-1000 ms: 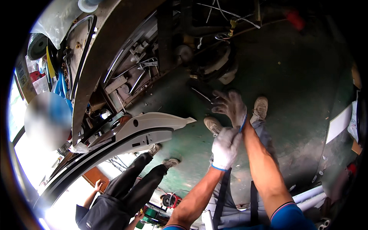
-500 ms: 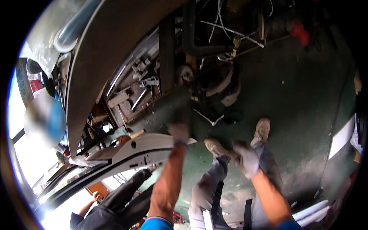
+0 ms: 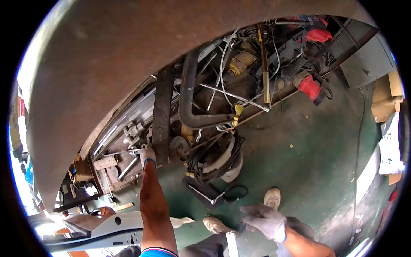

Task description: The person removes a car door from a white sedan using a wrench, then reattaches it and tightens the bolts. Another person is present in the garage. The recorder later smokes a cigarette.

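My left hand [image 3: 148, 156], in a grey glove, reaches forward to the lower shelf under the bench, beside an upright dark metal post. Its fingers point away among metal tools and are too hidden to show a grip. A thin metal rod [image 3: 122, 152] runs up to the hand, and a metal bar [image 3: 128, 168] lies just left of it. Clamp-like metal parts [image 3: 135, 132] are behind. My right hand [image 3: 266, 222], gloved too, hangs over the floor near my shoes, fingers stretched out, with nothing seen in it.
A brown bench top [image 3: 107, 55] curves overhead. A coiled cable [image 3: 209, 165] lies on the green floor by the shelf. Red-ended power tool [image 3: 310, 87] and yellow tool [image 3: 242, 63] sit on the shelf. A white car panel [image 3: 115, 225] stands lower left; cardboard boxes [image 3: 383, 103] are at right.
My view has shifted forward toward the bench. My left hand has moved from above the white panel to the shelf tools. My right hand stays low, its fingers now stretched out.
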